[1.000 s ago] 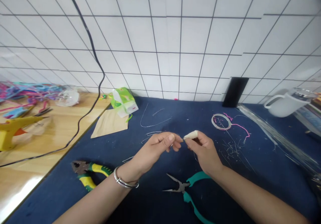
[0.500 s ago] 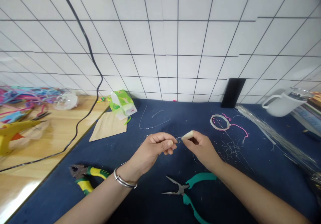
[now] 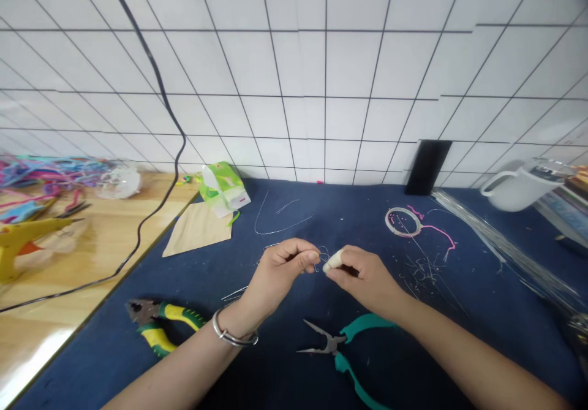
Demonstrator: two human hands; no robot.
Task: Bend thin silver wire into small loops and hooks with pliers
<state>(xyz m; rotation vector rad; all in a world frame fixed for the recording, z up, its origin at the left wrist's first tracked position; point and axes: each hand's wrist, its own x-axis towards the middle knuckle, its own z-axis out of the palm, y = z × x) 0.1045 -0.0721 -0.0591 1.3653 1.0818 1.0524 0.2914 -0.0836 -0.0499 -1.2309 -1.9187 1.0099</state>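
Observation:
Between my hands is a thin silver wire bent into small loops. My left hand pinches it between thumb and fingers, a metal bangle on that wrist. From the right, my right hand, with a pale covering on its index finger, closes thumb and finger on the same wire; the exact contact is hidden by the fingertips. Just below lie needle-nose pliers with teal handles, their jaws apart. Yellow-and-green pliers rest left of my left forearm.
Loose wire lengths and wire clippings lie on the dark blue cloth. A small ring dish holds pink bits. A wire bundle and white mug stand right; a yellow glue gun lies left.
My right hand has shifted slightly left and down, with its fingertips nearer my left hand. The wire loops have turned a little. The pliers have stayed in place.

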